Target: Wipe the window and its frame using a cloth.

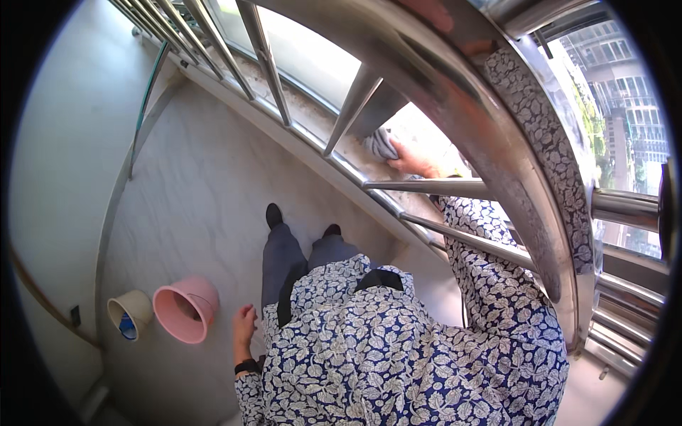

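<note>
Toward one o'clock, beyond the shiny tubular steel railing (433,187), the person's right hand (412,159) gripped a crumpled grey cloth (381,144), fingers bent over it, by a pale speckled ledge (347,148). At seven, the left hand (245,324) hung empty, fingers loosely curled; a round pink plastic bucket (206,302) stood at eight.

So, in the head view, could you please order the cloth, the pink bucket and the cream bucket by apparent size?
1. Pink bucket
2. Cream bucket
3. Cloth, judging only its visible part
</note>
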The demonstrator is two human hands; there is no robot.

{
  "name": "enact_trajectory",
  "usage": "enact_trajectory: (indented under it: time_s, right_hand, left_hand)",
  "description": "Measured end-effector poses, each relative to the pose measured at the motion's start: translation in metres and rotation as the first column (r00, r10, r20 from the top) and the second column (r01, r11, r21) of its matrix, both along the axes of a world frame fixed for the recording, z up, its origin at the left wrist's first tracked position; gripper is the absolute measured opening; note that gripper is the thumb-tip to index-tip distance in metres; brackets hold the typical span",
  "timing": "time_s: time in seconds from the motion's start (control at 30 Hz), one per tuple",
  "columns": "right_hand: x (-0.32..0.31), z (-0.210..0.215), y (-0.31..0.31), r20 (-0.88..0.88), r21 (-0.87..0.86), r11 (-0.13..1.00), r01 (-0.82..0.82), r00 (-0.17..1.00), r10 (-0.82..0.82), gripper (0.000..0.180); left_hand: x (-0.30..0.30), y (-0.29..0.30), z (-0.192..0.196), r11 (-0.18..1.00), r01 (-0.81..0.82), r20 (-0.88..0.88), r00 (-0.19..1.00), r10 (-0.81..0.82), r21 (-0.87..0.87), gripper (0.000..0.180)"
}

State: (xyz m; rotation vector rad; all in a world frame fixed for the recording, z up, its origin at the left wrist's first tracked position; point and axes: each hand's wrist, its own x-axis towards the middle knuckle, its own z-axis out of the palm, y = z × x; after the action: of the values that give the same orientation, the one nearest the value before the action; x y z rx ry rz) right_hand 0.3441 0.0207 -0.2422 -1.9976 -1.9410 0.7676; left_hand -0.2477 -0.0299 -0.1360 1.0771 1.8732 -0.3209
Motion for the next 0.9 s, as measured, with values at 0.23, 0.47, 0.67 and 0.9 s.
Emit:
enact_trajectory:
  time_s: [0.23,0.47,0.67,0.9]
  right_hand:
    - [0.010,0.017,-0.075,-0.108,-0.366,0.918,-0.152,0.987,0.120,0.033]
    - [0.061,0.059,-0.084,-0.139,-0.587,0.803,-0.102,0.990,0.024,0.034]
    - [0.069,0.098,-0.046,-0.188,-0.405,0.913,0.055,0.972,-0.142,0.035]
    - [0.003,0.051,-0.015,0.118,0.102,0.982,-0.157,0.982,0.145,0.049]
  left_hand:
    - [0.014,0.020,-0.005,0.977,-0.193,0.138,0.974,0.179,0.090,0.039]
    - [-0.036,-0.038,-0.048,0.993,-0.035,0.155,0.988,0.017,0.115,0.030]
    - [-0.022,-0.031,-0.034,0.994,-0.069,-0.012,0.998,0.068,-0.082,0.032]
    - [-0.010,0.011,-0.044,0.963,-0.267,0.137,0.953,0.268,-0.030,0.042]
